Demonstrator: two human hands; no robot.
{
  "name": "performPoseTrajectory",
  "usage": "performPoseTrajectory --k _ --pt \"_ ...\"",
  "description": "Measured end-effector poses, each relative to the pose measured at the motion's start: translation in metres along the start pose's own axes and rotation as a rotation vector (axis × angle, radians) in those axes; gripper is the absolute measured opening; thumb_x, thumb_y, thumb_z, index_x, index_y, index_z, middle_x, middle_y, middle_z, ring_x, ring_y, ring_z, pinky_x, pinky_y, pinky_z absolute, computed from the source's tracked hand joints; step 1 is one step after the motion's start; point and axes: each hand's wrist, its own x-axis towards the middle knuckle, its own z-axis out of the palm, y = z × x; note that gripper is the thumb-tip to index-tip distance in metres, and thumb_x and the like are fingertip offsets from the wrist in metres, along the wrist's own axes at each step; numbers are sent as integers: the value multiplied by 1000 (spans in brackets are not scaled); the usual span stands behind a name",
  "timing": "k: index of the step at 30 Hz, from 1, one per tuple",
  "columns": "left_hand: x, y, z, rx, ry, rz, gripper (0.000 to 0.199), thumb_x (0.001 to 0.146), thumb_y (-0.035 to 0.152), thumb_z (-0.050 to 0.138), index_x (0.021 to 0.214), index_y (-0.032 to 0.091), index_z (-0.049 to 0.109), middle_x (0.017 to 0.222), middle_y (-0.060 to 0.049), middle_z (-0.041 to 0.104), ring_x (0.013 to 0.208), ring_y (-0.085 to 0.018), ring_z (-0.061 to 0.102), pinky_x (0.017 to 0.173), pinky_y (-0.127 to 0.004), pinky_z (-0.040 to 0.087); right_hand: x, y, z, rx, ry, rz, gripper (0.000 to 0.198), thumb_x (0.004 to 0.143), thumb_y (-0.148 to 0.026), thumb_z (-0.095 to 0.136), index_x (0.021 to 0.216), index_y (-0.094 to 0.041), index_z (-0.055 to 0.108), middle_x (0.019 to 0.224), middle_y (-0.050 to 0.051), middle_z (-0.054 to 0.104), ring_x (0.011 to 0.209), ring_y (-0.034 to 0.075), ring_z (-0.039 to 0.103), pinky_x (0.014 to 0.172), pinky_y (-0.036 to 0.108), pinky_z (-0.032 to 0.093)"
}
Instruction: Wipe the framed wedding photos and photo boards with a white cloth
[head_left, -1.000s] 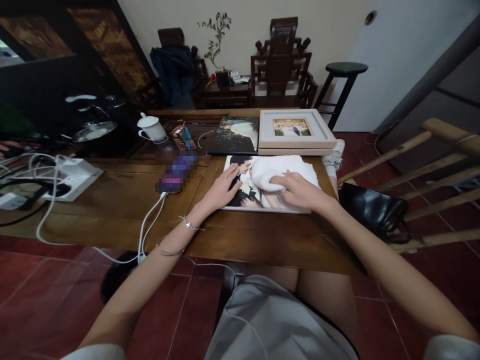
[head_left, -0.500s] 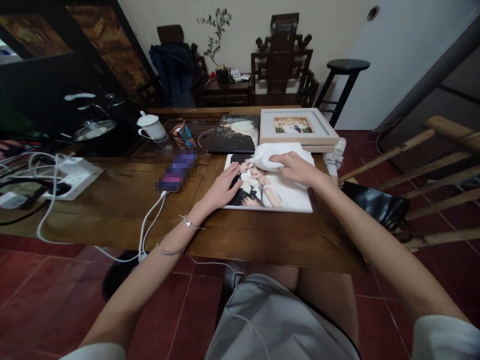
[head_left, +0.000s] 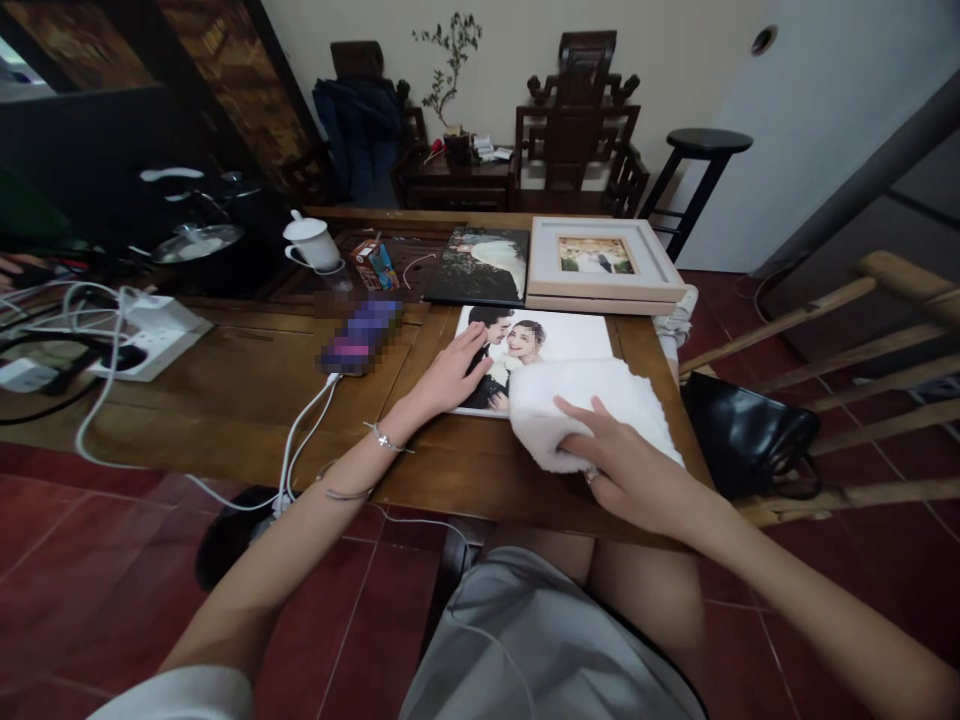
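Observation:
A photo panel (head_left: pixel 574 335) showing a couple in wedding dress lies flat on the wooden table (head_left: pixel 465 460). Across its left edge rests my left hand (head_left: pixel 454 372), fingers stretched out and touching the print. My right hand (head_left: pixel 619 460) grips a folded white cloth (head_left: pixel 577 395), which covers the lower right of the panel and reaches over its near edge. Behind the panel lie a dark photo panel (head_left: pixel 480 265) with a white dress on it and, to the right, a pale framed picture (head_left: pixel 598 258) on top of another frame.
Left of the panel lies a phone (head_left: pixel 360 338) on a white charging cable. Farther left are a power strip (head_left: pixel 161 345), a lidded white cup (head_left: pixel 311 243), a small box (head_left: pixel 373 265) and a pot (head_left: pixel 199 250). A wooden chair (head_left: pixel 832 390) holding a black bag (head_left: pixel 750 435) stands at the right.
My right hand has drawn the white cloth from the panel's upper part down toward me, past its near edge. The faces on the print are now uncovered. My left hand stays in place.

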Motion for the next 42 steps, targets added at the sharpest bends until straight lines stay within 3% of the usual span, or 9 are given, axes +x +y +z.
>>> performPoseTrajectory --k 6,12,16,18,21,32,36,39,42 --pt "0 -3 3 -5 20 19 56 101 40 41 149 11 44 161 -17 36 152 -27 29 124 -47 23 3 -10 2 26 -37 3 57 70 0 43 120 -16 65 148 20 52 151 33 29 121 66 20" --pt "2 -8 5 -7 23 39 57 101 41 41 148 10 45 161 -18 36 151 -27 30 124 -47 24 45 12 -7 -24 17 24 55 73 1 41 120 -15 65 131 18 65 145 33 39 118 62 26" --pt "1 -8 4 -11 30 49 57 101 42 42 149 11 45 160 -18 37 151 -27 30 124 -48 24 82 28 -23 -83 42 63 44 73 -2 43 106 -15 69 102 15 73 107 31 64 97 45 44" --pt "1 -9 4 -12 28 53 57 101 42 42 149 13 44 161 -16 37 151 -27 30 124 -48 24 97 36 -31 -74 79 73 42 73 -2 43 102 -15 70 92 13 73 89 26 64 84 34 44" --pt "1 -9 4 -14 20 48 58 101 44 41 150 12 44 161 -17 36 151 -27 30 124 -47 23 115 46 -39 -43 101 106 37 75 -6 47 103 -14 71 92 12 73 83 24 61 75 28 40" --pt "1 -7 2 -2 12 39 58 101 44 39 150 12 43 161 -16 36 152 -27 30 125 -46 22 130 49 -36 -43 124 167 37 74 -3 46 101 -15 69 92 13 72 87 25 61 78 31 41" --pt "3 -10 4 2 1 34 57 102 39 35 151 10 41 162 -16 35 152 -25 28 125 -46 21 106 29 -21 -115 67 142 48 76 -1 42 113 -16 67 108 16 71 112 32 62 101 50 40" --pt "4 -13 6 6 -6 35 55 101 29 31 151 7 41 162 -17 33 152 -23 28 126 -45 20 78 10 -8 -153 3 85 52 74 2 43 118 -14 66 126 20 65 139 36 45 112 63 30" --pt "4 -14 6 -12 4 39 55 100 25 30 152 10 40 163 -14 33 152 -23 28 126 -46 19 50 -11 1 -121 -29 18 54 73 2 43 119 -15 66 138 19 60 148 36 33 117 66 24"
